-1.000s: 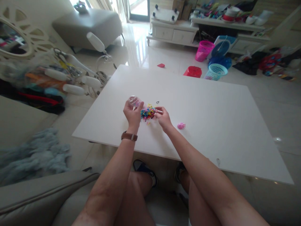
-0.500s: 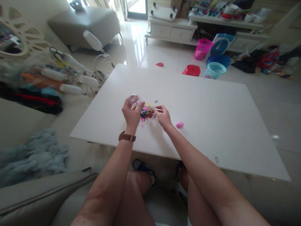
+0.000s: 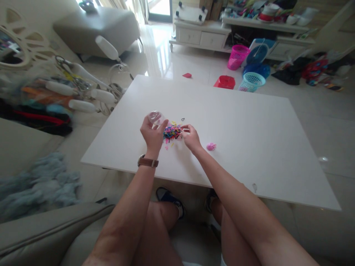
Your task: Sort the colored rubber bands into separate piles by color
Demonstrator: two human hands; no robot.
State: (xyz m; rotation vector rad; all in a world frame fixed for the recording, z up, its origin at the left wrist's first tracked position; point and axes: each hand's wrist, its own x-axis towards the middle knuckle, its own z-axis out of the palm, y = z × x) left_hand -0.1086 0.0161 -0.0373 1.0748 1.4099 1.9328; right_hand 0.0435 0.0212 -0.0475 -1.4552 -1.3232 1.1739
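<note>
Item, on the counter (image 3: pixel 235 133): loose pile of small coloured pieces (image 3: pixel 172 132), between the hands. Left hand (image 3: pixel 152 136): grip curled round a clear container (image 3: pixel 155 117), tilted, long axis seemingly aimed at the pile. Right hand (image 3: pixel 191 136): at the pile's right edge; grip narrow, contents I cannot tell.

Forward-down head view over both hands (image 3: pixel 153 136) (image 3: pixel 191 139)

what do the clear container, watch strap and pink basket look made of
Clear container: probably glossy plastic, being see-through with highlights; glass possible.
Watch strap: likely leather or imitation, from its matte brown look.
Pink basket: apparently smooth plastic, from its even colour and perforated wall.
</note>
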